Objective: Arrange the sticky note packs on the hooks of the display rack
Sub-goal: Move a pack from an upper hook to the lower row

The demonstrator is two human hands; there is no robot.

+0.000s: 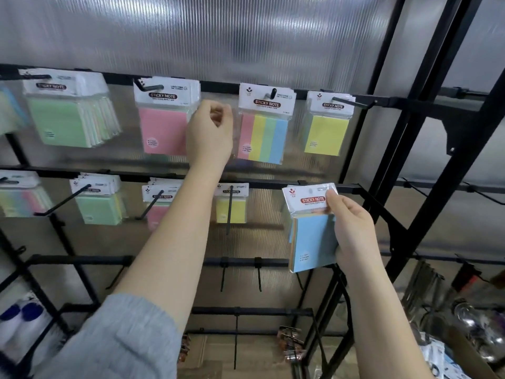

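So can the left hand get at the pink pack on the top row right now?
Probably yes: the left hand is right beside the pink pack, holds nothing, and nothing sits between them.

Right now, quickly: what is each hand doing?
Left hand: fingers curled beside the hanging pink sticky note pack; whether it pinches anything cannot be told.
Right hand: holding a blue-fronted sticky note pack.

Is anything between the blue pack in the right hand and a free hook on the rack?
Nothing visible. The right hand grips the blue pack in open air before the rack; bare hooks hang just below, unobstructed.
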